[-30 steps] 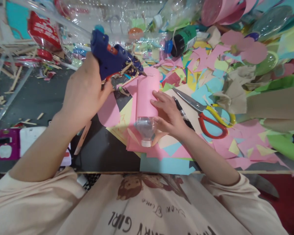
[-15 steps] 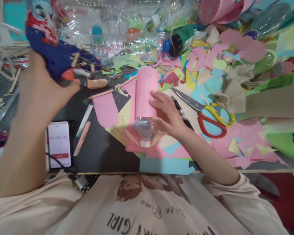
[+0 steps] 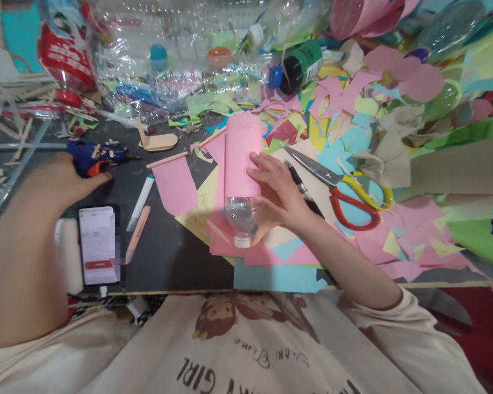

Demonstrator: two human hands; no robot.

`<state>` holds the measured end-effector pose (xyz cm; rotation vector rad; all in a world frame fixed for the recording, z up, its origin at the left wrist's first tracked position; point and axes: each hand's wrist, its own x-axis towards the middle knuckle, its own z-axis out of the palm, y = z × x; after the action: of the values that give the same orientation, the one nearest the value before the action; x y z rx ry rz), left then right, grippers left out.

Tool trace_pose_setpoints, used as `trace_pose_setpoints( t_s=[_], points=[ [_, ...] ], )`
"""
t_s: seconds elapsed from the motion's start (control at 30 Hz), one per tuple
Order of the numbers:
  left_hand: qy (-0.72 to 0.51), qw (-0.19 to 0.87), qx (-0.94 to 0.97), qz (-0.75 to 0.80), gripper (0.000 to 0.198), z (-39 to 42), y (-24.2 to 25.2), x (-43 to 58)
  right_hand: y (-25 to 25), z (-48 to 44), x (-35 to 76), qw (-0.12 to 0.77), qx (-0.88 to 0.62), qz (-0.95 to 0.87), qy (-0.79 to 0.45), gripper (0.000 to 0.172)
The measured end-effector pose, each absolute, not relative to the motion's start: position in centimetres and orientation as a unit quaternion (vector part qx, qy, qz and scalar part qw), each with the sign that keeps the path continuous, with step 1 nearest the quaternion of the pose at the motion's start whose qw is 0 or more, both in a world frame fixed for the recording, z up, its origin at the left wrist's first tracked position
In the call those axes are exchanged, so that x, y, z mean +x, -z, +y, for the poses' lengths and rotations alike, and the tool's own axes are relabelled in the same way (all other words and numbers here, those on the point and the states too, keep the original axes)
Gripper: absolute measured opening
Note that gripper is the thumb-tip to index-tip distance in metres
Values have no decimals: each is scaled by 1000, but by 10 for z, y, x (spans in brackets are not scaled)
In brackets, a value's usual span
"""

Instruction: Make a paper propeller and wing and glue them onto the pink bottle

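Observation:
A clear bottle wrapped in pink paper [image 3: 243, 156] lies on paper sheets, its white cap [image 3: 242, 241] toward me. My right hand [image 3: 277, 191] rests against its right side, fingers bent and apart on the pink paper. At the left, my left hand [image 3: 59, 178] is wrapped round a blue glue gun [image 3: 101, 154] with an orange trigger, held low over the dark table, its nozzle to the right. A pink paper piece with a stick along its top edge [image 3: 175, 183] lies between the glue gun and the bottle.
Scissors [image 3: 337, 183] and a black pen [image 3: 304, 189] lie right of my right hand. A phone [image 3: 99, 246] and two markers [image 3: 140, 202] sit at the left front. Paper scraps [image 3: 332, 104], a red-labelled bottle [image 3: 66, 52] and clear plastic [image 3: 127, 44] fill the back.
The glue gun has moved down and toward me in my left hand, uncovering the red-labelled bottle. My right hand and the pink-wrapped bottle have stayed almost in place.

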<state>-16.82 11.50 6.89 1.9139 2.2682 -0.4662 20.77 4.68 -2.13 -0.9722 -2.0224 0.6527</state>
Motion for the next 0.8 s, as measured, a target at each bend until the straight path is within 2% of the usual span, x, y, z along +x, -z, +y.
trace_pose_setpoints(
  t_s=[0.03,0.13,0.27,0.37,0.47,0.53,0.63,0.8],
  points=[
    [175,40,624,760,80,112,-73,-158,21,47,208,391,-384,-796,-259,47],
    [41,-61,622,780,67,108,-87,-122,21,47,208,390,-386,-794,-263,47],
    [30,41,661,748,61,123,-88,-84,22,47,209,371,-398,-793,-273,47],
    [70,46,673,735,57,138,-78,-73,22,47,209,366,-406,-792,-270,47],
    [82,62,695,712,39,147,-74,-69,22,47,208,379,-400,-792,-261,47],
    [67,55,710,699,35,148,-78,-65,22,47,208,383,-395,-793,-261,46],
    [-48,61,721,688,31,148,-88,-55,20,47,208,374,-397,-794,-267,46],
    [-343,282,682,582,17,161,-87,-25,19,46,208,375,-393,-796,-267,47]
  ],
)
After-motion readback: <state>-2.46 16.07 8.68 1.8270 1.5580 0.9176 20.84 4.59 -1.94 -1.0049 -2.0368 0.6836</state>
